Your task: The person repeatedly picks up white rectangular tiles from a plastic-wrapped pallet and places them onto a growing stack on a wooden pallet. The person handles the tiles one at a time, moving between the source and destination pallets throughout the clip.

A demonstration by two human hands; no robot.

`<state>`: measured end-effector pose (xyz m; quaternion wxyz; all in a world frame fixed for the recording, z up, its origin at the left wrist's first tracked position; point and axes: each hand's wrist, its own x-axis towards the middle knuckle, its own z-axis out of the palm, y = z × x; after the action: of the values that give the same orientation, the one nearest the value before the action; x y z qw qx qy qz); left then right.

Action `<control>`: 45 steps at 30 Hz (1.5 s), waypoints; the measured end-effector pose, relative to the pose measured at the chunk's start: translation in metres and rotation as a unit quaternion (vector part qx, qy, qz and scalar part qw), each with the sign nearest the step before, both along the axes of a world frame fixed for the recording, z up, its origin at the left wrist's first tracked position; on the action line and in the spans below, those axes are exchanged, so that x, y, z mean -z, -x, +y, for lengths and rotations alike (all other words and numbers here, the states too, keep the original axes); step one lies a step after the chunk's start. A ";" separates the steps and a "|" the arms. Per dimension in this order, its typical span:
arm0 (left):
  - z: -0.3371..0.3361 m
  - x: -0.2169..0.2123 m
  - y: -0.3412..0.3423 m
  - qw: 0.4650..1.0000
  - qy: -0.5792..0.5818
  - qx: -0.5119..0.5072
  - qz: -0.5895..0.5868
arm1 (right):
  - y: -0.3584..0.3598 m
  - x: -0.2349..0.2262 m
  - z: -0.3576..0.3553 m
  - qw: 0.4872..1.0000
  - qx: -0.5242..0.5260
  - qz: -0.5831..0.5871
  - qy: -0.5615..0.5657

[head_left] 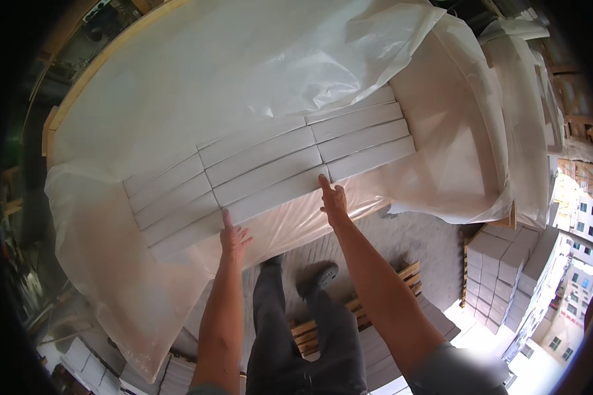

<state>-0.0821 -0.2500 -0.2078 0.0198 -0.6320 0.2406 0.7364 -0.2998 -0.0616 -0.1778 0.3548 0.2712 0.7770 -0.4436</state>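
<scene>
Two bare hands at the front edge of a stack of white boxes

The long, plain white rectangular box (pixel 273 195) lies in the middle of the nearest row of the stack (pixel 257 153). The left hand (pixel 234 239) reaches its left end with one digit extended, other fingers loosely spread. The right hand (pixel 335 200) points one digit at its right end, remaining fingers half curled. Neither hand is closed around the box; whether they press on it, I cannot tell. Translucent whitish plastic sheeting (pixel 230 72) covers the stack's far side and drapes around it. Below are legs in dark grey trousers (pixel 270 309), grey concrete floor (pixel 402 240) and a slatted wooden pallet (pixel 306 327).
</scene>
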 end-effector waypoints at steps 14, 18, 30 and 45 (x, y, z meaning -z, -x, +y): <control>0.023 0.013 -0.008 0.994 0.101 0.050 0.011 | 0.000 0.038 -0.011 0.986 0.041 0.150 -0.054; 0.029 0.011 -0.019 0.992 0.103 0.066 0.043 | 0.013 0.033 0.012 0.998 -0.017 0.034 0.050; 0.005 -0.008 -0.011 0.994 -0.050 0.061 0.070 | 0.031 0.016 0.026 0.994 -0.048 -0.063 0.074; -0.004 0.001 -0.010 0.984 -0.159 0.027 0.070 | 0.054 0.013 0.031 0.961 -0.144 -0.229 0.060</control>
<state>-0.0718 -0.2544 -0.2086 0.1230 -0.5606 0.1386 0.8071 -0.3538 -0.0302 -0.1906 0.5985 0.2291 0.6781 -0.3598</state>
